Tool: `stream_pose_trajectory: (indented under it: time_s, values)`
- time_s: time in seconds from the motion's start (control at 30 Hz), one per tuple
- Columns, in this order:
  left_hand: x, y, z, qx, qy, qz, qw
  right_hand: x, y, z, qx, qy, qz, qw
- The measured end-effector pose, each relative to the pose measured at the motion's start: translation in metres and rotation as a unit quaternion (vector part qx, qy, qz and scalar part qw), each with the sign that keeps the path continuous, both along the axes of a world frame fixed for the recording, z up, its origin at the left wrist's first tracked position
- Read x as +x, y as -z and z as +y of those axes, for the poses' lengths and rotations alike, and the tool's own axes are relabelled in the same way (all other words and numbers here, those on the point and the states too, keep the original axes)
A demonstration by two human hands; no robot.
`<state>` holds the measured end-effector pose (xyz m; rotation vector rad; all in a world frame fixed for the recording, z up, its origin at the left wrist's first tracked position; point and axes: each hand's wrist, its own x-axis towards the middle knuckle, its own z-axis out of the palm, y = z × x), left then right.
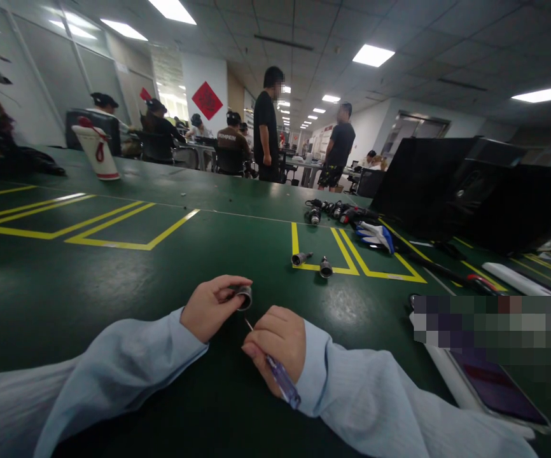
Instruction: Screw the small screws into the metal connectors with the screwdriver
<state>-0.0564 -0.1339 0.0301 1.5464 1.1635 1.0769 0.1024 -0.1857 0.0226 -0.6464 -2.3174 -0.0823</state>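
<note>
Between the thumb and fingers of my left hand (213, 308) is a small round metal connector (244, 298), its open end turned toward my right side. My right hand (278, 343) is wrapped round a screwdriver (284, 381) with a clear purple handle. The thin tip of its shaft points up toward the connector, a short gap away from it. Beyond my hands, two similar metal connectors lie by a yellow taped outline: one on its side (300, 258) and another (326, 268) with its round end facing me.
A green table (170, 280) bears yellow tape outlines. Cables with connectors (314, 215) and a blue-white glove (375, 235) lie at the back right. A phone (499, 388) is at right, black monitors (423, 184) behind it. A paper cup (97, 152) stands far left. Several people are beyond.
</note>
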Motion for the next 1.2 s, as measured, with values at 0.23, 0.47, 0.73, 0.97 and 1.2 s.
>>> stream_pose_trajectory:
  time_s: [0.23,0.47,0.73,0.97,1.2]
  values:
    - [-0.003,0.007,0.01,0.04,0.028,-0.011,0.999,0.002,-0.001,0.001,-0.024,-0.003,-0.005,1.0]
    - [-0.011,0.015,0.016,0.147,0.039,0.125,0.981,0.001,0.005,0.003,-0.075,-0.006,0.08,0.994]
    - [-0.018,0.019,0.026,0.302,0.043,0.292,0.907,0.003,0.014,0.022,-0.209,0.017,0.29,0.934]
    - [-0.012,0.02,0.023,0.282,0.11,0.284,0.91,0.002,0.024,0.029,-0.349,-0.036,0.405,0.844]
    - [-0.008,0.017,0.018,0.269,0.144,0.329,0.894,-0.003,0.024,0.022,-0.381,-0.036,0.399,0.833]
